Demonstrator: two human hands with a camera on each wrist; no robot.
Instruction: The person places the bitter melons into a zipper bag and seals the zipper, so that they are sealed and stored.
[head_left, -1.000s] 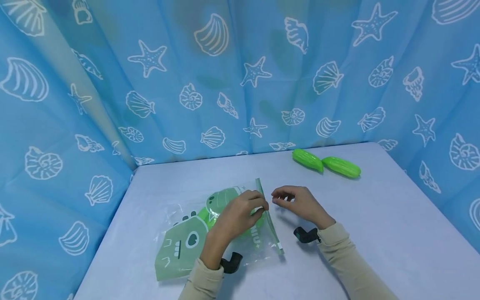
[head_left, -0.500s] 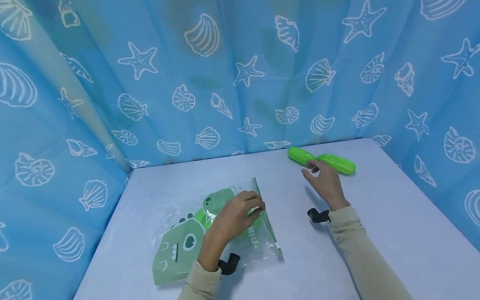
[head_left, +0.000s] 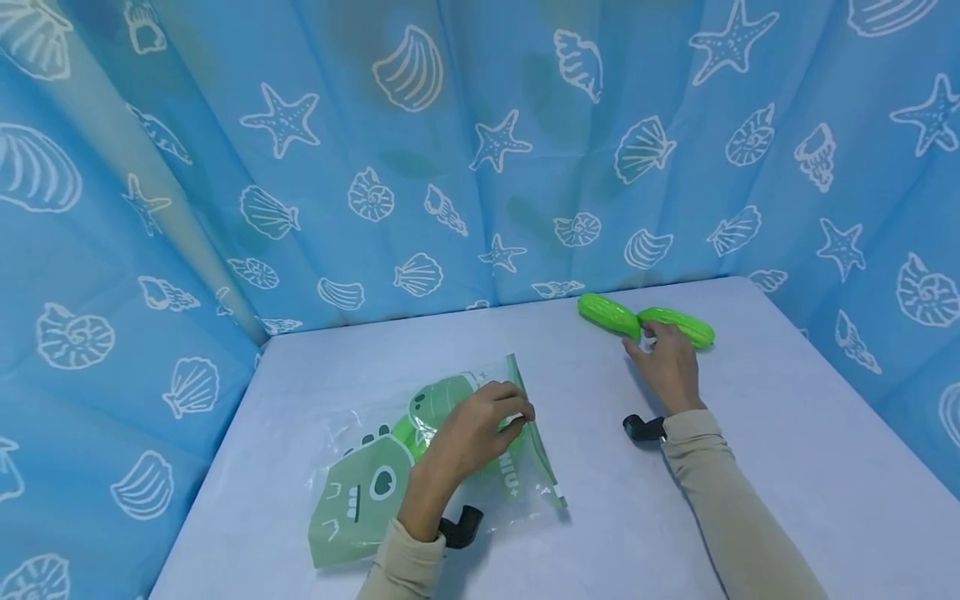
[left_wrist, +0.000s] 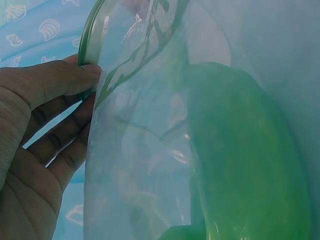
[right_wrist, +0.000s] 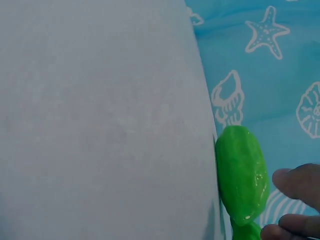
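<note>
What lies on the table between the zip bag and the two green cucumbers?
Only bare table lies between the zip bag and the cucumbers, as the head view shows.

- This is a small staged recording booth, not a lived-in room: a blue curtain (head_left: 480, 150) printed with white shells and starfish hangs on three sides and shuts off everything behind it.
- The cloth falls in loose folds right down to the far edge of a plain pale table (head_left: 787, 467), just beyond the right hand (head_left: 670, 363) (no wall, window or furniture shows past it).
- The tabletop is bare and uniform, with few props: two green toy vegetables (head_left: 643, 321) at the right hand's fingertips and a clear zip bag (head_left: 375, 479) printed with a cartoon dinosaur under the left hand (head_left: 471, 437).
- Black camera mounts (head_left: 643, 428) sit at both wrists, fitting a data-collection setup.
</note>
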